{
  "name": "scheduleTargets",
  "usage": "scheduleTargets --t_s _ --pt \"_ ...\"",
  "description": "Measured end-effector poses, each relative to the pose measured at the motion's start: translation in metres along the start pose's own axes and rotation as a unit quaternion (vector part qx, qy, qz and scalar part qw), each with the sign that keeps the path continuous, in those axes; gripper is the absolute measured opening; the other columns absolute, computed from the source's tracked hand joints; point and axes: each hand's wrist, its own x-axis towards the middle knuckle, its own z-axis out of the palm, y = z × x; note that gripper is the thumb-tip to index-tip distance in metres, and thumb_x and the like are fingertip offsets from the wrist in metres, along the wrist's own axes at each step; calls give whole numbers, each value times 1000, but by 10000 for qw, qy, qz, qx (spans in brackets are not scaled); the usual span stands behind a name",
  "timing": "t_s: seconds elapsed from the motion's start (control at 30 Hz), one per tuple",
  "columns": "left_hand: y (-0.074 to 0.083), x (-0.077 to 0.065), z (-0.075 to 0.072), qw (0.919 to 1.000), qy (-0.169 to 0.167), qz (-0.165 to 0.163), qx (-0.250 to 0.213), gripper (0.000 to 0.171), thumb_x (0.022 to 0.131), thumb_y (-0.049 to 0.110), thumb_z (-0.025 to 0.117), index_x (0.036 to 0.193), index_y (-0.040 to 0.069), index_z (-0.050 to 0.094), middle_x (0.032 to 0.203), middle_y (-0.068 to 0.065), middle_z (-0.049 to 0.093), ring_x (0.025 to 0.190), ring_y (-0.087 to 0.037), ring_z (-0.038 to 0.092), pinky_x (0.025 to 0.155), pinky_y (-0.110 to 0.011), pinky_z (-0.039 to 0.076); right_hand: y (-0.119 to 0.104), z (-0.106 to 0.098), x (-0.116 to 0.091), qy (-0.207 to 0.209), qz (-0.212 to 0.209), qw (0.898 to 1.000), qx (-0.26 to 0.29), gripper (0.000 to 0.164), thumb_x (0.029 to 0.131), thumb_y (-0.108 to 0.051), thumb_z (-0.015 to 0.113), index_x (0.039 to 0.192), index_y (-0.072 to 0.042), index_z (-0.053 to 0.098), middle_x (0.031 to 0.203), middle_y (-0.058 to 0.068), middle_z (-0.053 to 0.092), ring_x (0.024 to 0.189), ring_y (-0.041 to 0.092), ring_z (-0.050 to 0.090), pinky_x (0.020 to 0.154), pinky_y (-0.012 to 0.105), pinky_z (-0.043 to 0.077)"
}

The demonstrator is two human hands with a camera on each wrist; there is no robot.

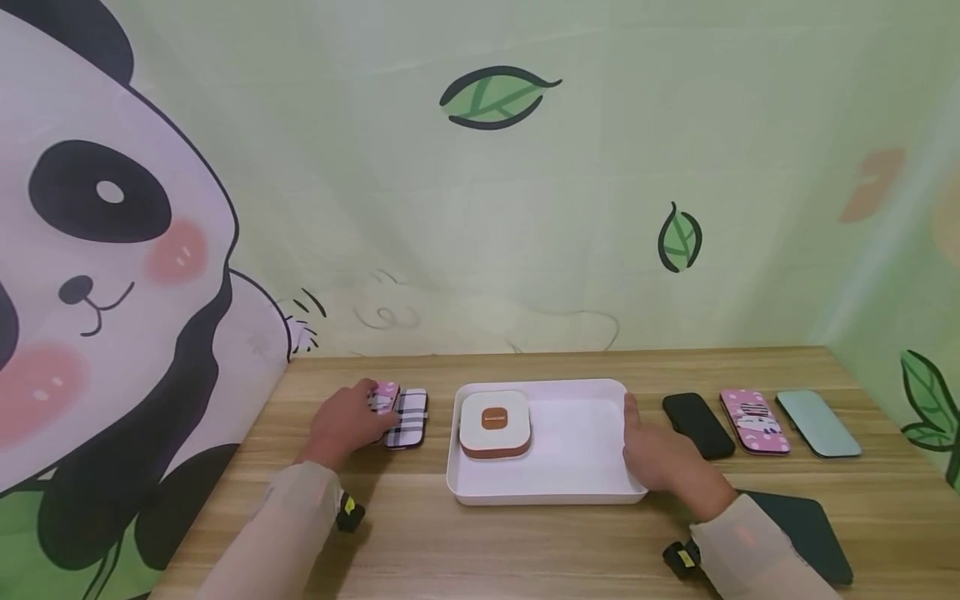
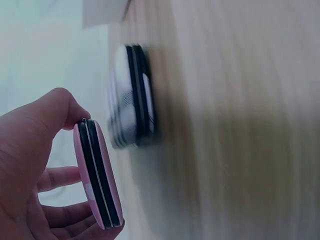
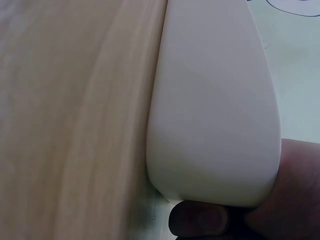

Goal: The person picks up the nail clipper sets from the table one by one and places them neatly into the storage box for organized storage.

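Observation:
In the head view my left hand point(image 1: 347, 423) is at the left of the table, gripping a pink zip case point(image 1: 386, 397). The left wrist view shows this pink zip case point(image 2: 97, 172) on edge between thumb and fingers, with a dark zipped seam. Just right of it lies a black-and-white plaid zip case point(image 1: 407, 419). My right hand point(image 1: 667, 457) holds the right end of a white tray point(image 1: 577, 497). From the right wrist, a fingertip point(image 3: 200, 218) shows at the tray's rounded corner. A white square box point(image 1: 495, 425) with a brown label and base sits in the tray's left part.
Right of the tray lie a black case point(image 1: 697, 426), a pink patterned case point(image 1: 755, 422) and a pale blue case point(image 1: 817, 423) in a row. A dark flat item point(image 1: 806, 533) lies partly behind the right sleeve. A printed panda curtain point(image 1: 360, 167) hangs behind the table.

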Motion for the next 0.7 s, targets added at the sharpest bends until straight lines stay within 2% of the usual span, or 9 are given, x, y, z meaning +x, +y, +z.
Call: scheduleTargets --t_s 0.17,0.4,0.57,0.7 --pt "15 -1 -3 9994 194 212 -168 77 79 49 70 141 8 52 112 -17 66 88 -27 58 80 -45 50 0 -1 1 44 -9 10000 -7 78 102 -19 45 157 6 -4 60 4 49 48 17 41 47 30 33" --pt "39 -5 -5 9994 69 168 -306 75 79 47 71 142 12 50 114 -15 64 93 -28 58 79 -43 52 -1 -1 1 73 -68 9999 -41 78 102 -19 46 157 7 -3 59 3 49 46 17 40 46 29 32" --pt "63 -10 -8 9989 32 159 -449 81 76 48 73 145 14 47 114 -14 62 93 -27 57 78 -41 51 -2 -1 -1 32 -17 10000 35 79 102 -18 47 157 7 -4 60 4 49 46 17 41 46 30 33" --pt "79 -15 -11 9984 86 338 -441 82 76 47 72 146 13 45 109 -13 63 88 -26 58 73 -38 50 -1 -1 0 12 15 10000 19 78 102 -19 47 157 6 -3 59 4 49 46 17 41 46 29 33"
